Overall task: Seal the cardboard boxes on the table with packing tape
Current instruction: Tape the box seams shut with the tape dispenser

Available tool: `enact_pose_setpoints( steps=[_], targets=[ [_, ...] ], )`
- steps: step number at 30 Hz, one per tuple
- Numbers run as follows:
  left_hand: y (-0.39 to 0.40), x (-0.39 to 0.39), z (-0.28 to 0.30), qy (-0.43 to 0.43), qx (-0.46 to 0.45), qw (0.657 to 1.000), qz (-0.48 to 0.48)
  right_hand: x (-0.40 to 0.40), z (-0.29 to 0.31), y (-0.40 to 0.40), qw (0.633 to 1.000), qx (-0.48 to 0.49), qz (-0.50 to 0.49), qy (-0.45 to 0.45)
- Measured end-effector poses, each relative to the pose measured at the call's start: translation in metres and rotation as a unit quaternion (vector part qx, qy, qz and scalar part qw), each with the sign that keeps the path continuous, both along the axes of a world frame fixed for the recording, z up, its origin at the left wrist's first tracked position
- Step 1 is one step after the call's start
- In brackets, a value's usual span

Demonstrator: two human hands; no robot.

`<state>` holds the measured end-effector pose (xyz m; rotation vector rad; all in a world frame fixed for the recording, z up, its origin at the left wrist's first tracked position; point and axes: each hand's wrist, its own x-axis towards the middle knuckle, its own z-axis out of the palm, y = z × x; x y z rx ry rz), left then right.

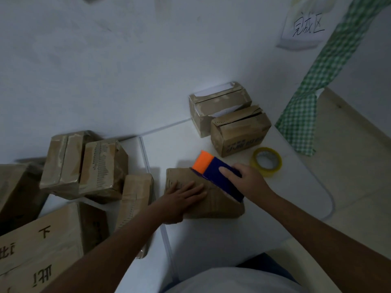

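Note:
A small cardboard box [213, 206] lies on the white table [222, 235] in front of me. My left hand [184, 194] presses flat on its top flap with straight fingers. My right hand [245, 179] grips a dark blue item with an orange end [208, 166] that sticks out of the box's right side. A roll of yellowish packing tape [266, 161] lies flat on the table just right of my right hand.
Two cardboard boxes [239, 130] stand at the table's back against the wall. Several more boxes [84, 166] are piled on the left, a large one [42, 246] nearest me. A green checked cloth [300, 121] hangs at the right, a handwritten paper sign [304, 28] above.

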<state>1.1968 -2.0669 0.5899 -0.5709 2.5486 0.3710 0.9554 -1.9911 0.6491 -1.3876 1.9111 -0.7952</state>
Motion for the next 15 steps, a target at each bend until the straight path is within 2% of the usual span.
enact_pose_setpoints(
  steps=[7,9,10,11,13,14,15],
  targets=[
    [0.006,0.010,-0.011,0.058,0.015,0.997,0.043,0.006,-0.014,-0.003,0.995,0.030,0.061,0.077],
    [0.007,0.017,-0.009,0.138,0.027,0.988,0.062,0.003,-0.018,-0.004,0.995,0.036,0.061,0.075],
    [0.007,0.020,-0.006,0.216,0.041,0.973,0.075,0.001,-0.019,-0.004,0.995,0.036,0.058,0.069],
    [0.006,0.022,-0.003,0.295,0.060,0.948,0.107,-0.001,-0.019,-0.004,0.996,0.036,0.058,0.065],
    [0.006,0.021,0.001,0.366,0.109,0.877,0.291,-0.003,-0.020,-0.003,0.995,0.035,0.064,0.066],
    [0.005,0.017,0.004,0.376,0.160,0.811,0.418,-0.003,-0.020,-0.003,0.995,0.034,0.067,0.069],
    [0.003,0.010,0.008,0.382,0.236,0.720,0.529,-0.003,-0.020,-0.003,0.994,0.032,0.070,0.072]
  ],
)
